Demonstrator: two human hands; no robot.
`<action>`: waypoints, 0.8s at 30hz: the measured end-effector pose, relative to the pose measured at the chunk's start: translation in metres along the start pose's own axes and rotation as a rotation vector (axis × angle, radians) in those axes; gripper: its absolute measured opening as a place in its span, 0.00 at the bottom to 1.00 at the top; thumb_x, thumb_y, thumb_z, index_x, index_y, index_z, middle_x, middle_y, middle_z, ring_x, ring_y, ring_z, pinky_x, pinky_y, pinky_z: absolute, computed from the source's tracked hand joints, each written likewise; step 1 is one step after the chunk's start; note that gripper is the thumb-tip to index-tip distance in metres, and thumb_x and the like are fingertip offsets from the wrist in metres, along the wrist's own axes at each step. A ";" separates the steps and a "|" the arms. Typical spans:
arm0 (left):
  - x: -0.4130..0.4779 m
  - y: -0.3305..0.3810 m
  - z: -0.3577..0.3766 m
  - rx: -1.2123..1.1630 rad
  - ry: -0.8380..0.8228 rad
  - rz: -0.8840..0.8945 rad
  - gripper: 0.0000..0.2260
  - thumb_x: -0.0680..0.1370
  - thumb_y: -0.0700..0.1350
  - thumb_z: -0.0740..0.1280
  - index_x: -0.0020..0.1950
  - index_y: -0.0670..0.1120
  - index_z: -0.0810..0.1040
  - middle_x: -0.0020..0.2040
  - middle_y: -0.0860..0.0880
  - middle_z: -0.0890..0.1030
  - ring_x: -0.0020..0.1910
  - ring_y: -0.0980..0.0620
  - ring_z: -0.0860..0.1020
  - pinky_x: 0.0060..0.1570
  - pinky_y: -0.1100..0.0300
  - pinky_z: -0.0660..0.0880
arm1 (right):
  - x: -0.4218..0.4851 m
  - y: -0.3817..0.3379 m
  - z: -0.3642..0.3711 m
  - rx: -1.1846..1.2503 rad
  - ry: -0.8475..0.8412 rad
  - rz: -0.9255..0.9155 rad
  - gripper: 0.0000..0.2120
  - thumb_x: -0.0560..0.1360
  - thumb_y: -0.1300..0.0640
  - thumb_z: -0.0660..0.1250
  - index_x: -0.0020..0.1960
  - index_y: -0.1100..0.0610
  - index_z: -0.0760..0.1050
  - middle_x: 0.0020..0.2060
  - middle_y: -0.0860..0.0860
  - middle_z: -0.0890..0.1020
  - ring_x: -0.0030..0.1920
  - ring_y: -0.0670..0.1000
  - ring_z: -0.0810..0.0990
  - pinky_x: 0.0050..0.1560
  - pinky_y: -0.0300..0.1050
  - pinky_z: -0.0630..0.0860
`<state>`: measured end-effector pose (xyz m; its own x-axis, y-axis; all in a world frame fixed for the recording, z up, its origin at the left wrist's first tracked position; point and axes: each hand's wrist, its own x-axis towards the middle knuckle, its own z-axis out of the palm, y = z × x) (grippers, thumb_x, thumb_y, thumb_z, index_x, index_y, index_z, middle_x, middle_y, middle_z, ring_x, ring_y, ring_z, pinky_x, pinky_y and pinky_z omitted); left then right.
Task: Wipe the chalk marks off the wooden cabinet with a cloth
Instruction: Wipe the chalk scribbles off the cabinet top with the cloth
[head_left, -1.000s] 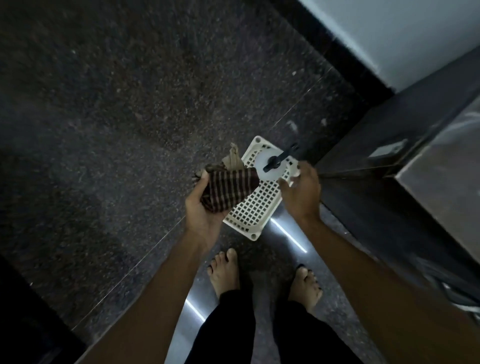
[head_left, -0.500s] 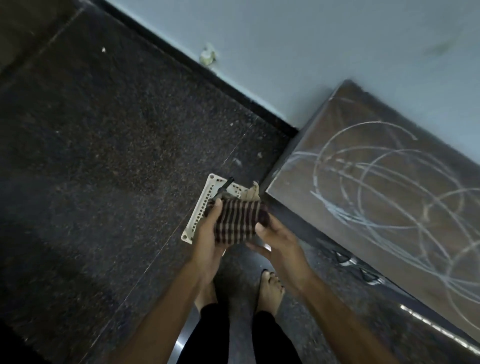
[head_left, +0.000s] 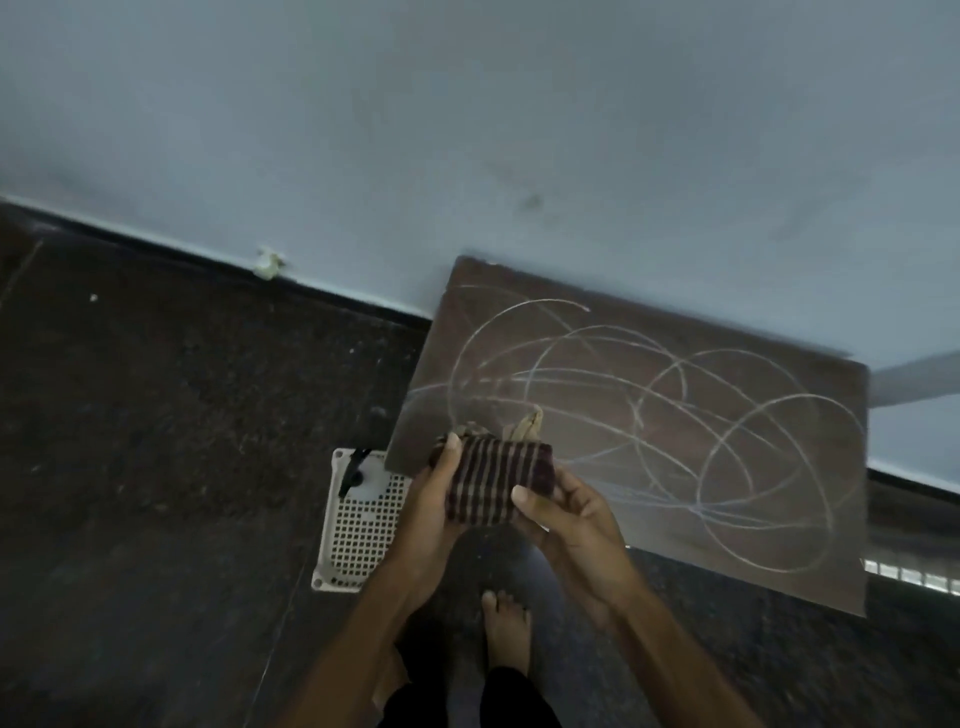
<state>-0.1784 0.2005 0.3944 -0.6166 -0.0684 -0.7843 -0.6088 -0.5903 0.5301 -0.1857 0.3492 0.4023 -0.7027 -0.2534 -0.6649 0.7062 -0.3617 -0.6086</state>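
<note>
Left hand (head_left: 426, 519) curled round the folded striped cloth (head_left: 493, 483) and right hand (head_left: 571, 530) thumb-pinched its lower corner, holding it over the near-left corner of the wooden cabinet (head_left: 587, 452). Chalk marks (head_left: 675, 415) looped across the whole top, unwiped. Best bet was to keep the pad flat, press firmly and sweep overlapping passes outward from that corner.

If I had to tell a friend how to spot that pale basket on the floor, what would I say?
Start at the chalk-scrawled wooden cabinet against the wall. Drop to the dark floor by its near left corner, beside the left hand gripping the striped cloth. The basket is the only pale, grid-holed rectangle there.
</note>
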 end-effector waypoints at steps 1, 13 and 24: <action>0.001 0.001 0.010 0.010 -0.013 -0.011 0.20 0.82 0.54 0.61 0.65 0.42 0.78 0.57 0.40 0.84 0.53 0.45 0.84 0.47 0.55 0.83 | -0.001 -0.007 -0.004 0.020 -0.004 0.000 0.24 0.69 0.66 0.72 0.64 0.64 0.76 0.58 0.60 0.83 0.59 0.58 0.81 0.57 0.47 0.80; 0.026 0.023 0.087 0.116 -0.073 -0.002 0.17 0.81 0.50 0.63 0.64 0.41 0.78 0.54 0.40 0.85 0.49 0.46 0.85 0.40 0.56 0.82 | 0.015 -0.063 -0.017 0.179 0.094 -0.108 0.20 0.68 0.67 0.73 0.60 0.65 0.78 0.52 0.62 0.84 0.53 0.59 0.84 0.52 0.48 0.81; 0.115 0.070 0.064 0.669 0.107 0.412 0.13 0.82 0.51 0.64 0.62 0.46 0.78 0.55 0.50 0.82 0.54 0.49 0.81 0.52 0.54 0.81 | 0.095 -0.099 0.013 -0.009 0.366 -0.197 0.13 0.71 0.59 0.75 0.54 0.58 0.80 0.48 0.54 0.86 0.51 0.54 0.85 0.55 0.55 0.81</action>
<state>-0.3238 0.2024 0.3620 -0.8267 -0.2732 -0.4919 -0.5340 0.1054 0.8389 -0.3231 0.3496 0.4047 -0.7485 0.1559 -0.6445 0.5633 -0.3633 -0.7421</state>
